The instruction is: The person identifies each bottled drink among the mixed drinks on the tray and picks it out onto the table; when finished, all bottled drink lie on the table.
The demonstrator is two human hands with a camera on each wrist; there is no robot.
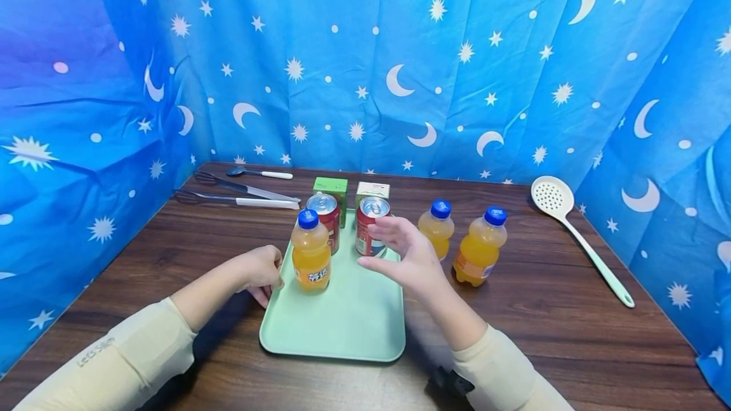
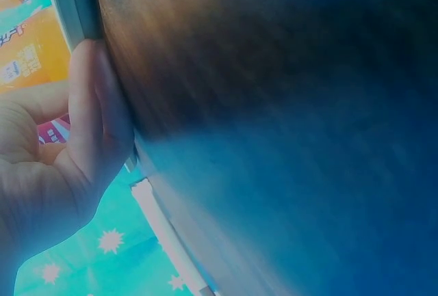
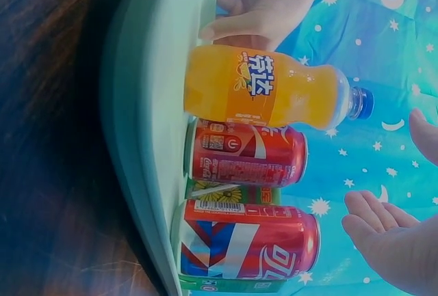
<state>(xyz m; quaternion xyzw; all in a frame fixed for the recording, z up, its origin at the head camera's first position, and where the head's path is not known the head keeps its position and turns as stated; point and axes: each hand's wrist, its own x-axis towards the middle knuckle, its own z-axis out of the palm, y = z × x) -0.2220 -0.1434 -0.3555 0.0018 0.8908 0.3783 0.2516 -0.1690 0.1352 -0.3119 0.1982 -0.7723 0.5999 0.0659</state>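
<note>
**Left hand (image 1: 261, 271) on tray (image 1: 337, 333), right hand (image 1: 408, 257) empty**

Nearest me: green tray, flat on the wood table (image 1: 548, 347). Left fingers curled, gripping its left rim. Right fingers spread wide, thumb apart, holding nothing, near the right-hand can. Fanta bottle (image 1: 311, 262) upright on tray, left side, beside left hand. Right of tray, on the table: two blue-capped orange-drink bottles (image 1: 480, 252). Behind the Fanta: two red Coca-Cola cans (image 1: 365, 236), upright, side by side on tray. Behind those: two cartons (image 1: 331, 186). Far left: white-handled utensils (image 1: 268, 203). Far right: perforated skimmer (image 1: 594, 259). Backdrop: blue star-and-moon cloth (image 1: 342, 94).
</note>
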